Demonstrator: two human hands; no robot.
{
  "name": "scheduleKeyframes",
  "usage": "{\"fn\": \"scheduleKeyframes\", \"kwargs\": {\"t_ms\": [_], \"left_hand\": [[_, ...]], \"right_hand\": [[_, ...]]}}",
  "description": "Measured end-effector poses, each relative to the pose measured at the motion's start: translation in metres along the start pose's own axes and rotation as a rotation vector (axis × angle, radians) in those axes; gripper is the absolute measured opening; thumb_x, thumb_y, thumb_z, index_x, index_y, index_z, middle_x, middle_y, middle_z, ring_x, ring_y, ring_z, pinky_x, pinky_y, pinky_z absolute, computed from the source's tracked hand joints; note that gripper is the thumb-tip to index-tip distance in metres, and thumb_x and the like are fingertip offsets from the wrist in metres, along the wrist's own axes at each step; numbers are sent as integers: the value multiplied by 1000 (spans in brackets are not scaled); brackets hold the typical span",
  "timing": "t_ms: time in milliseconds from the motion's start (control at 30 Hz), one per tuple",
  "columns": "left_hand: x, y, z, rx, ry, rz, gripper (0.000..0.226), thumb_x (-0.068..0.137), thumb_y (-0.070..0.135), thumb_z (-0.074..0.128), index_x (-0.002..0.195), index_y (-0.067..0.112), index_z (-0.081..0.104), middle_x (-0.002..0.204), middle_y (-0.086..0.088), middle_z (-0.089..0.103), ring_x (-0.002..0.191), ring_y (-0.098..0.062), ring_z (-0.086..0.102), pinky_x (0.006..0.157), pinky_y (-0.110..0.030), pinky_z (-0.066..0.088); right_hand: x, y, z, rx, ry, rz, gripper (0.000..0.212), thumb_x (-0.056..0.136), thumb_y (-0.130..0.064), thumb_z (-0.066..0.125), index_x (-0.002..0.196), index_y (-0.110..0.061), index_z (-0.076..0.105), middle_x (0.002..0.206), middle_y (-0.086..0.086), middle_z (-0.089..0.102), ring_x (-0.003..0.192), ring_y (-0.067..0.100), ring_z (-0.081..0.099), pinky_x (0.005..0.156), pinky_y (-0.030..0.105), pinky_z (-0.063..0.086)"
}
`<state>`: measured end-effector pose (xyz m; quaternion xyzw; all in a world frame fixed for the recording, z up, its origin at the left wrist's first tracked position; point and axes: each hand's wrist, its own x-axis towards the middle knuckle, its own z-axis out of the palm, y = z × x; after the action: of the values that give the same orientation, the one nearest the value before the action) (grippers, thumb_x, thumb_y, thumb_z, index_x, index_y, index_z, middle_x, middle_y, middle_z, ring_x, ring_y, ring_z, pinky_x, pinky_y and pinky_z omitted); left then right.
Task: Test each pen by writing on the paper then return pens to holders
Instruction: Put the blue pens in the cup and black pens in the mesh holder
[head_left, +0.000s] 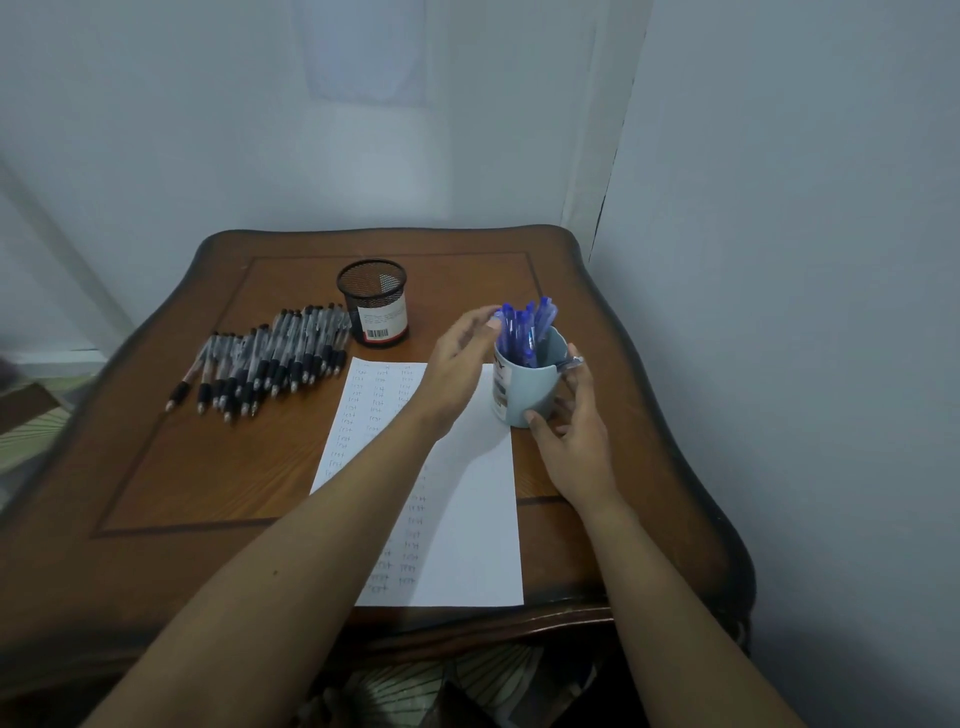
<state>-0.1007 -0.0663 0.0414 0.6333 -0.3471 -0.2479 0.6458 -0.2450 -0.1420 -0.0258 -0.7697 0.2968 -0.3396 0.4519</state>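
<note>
Head view, from the left edge across a brown wooden desk (156, 467): a spread of black-gripped pens (265, 358) lies in a fanned row, tips pointing near, just left of a black mesh holder (372, 301) that looks empty from here. A sheet of paper (467, 519), its left half filled with columns of small handwritten test marks, runs from the middle of the desk to its near edge. Over the paper's far end the left hand (457, 369) reaches rightward, forearm stretched across the sheet, fingers loosely spread and their tips at the tops of the blue pens (524, 327); whether they already pinch one cannot be told through the blur. The blue pens stand bunched and leaning in a pale blue mug (524, 389) at the paper's far right corner. To the right, the right hand (571, 441) cups the mug's near and right side, thumb against the wall low down and fingers curled round behind, a partly spread grip that steadies the mug, not a lift. Judged from their look, the pens are light, stiff plastic with smooth barrels, best drawn out one at a time by the upper end between thumb and forefinger; the mug seems heavy enough to stay put when braced.
</note>
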Motion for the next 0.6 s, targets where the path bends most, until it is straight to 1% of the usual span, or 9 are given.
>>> {"fn": "scheduleKeyframes", "kwargs": {"t_ms": [67,133,167,233,300,333,433,533,600], "left_hand": [[-5,-5,-9,53,19,-30,31,107,38,42,129,28,61,128,14,62,121,-3,57,102,-26,47],[-11,-14,-23,197,67,-55,26,105,39,45,121,30,63,122,19,61,117,-1,55,103,-30,44],[-12,-21,-33,330,87,-49,21,104,35,49,117,30,64,121,17,62,117,-4,55,103,-32,43],[-15,-34,-54,691,73,-52,23,99,29,56,120,25,65,132,5,60,127,-16,49,105,-35,39],[-22,-43,-71,1011,33,-82,38,98,36,55,133,24,60,146,-1,52,139,-25,37,112,-44,31],[-26,-46,-76,1112,19,-98,46,98,43,52,140,25,54,152,-2,46,144,-27,30,116,-47,25],[-37,-50,-83,1234,-48,-148,67,97,61,38,155,28,31,164,-2,25,152,-29,13,121,-49,8],[-39,-52,-82,1282,-87,-164,76,95,67,32,158,26,23,167,-4,17,153,-31,9,123,-50,5],[-36,-52,-79,1283,-87,-168,77,95,67,32,158,25,22,167,-5,16,153,-31,9,124,-50,5]], "right_hand": [[0,0,0,12,4,-9,77,92,-23,70,153,-34,23,151,-10,43,133,11,49,102,42,52],[2,-2,0,9,1,-9,81,90,-19,72,153,-35,23,151,-10,43,135,13,48,103,44,52],[2,-3,1,11,-2,-11,83,88,-18,74,152,-35,23,151,-10,43,135,13,47,103,44,51],[3,-8,1,31,5,-18,88,84,-14,77,151,-34,25,149,-10,44,134,12,47,104,39,51],[4,-14,2,63,10,-28,91,79,-10,81,150,-30,27,147,-7,46,132,12,49,103,29,50],[4,-16,3,82,12,-30,92,78,-8,82,149,-28,27,147,-6,46,132,12,49,101,23,50],[7,-22,8,124,27,-26,92,77,-8,84,147,-26,27,144,-3,47,129,13,51,95,14,50],[11,-23,16,140,52,-36,91,75,-12,87,143,-30,29,141,-7,48,125,9,52,89,13,51],[15,-22,22,147,69,-44,91,73,-16,89,141,-34,30,138,-8,48,124,9,53,90,19,54]]}}
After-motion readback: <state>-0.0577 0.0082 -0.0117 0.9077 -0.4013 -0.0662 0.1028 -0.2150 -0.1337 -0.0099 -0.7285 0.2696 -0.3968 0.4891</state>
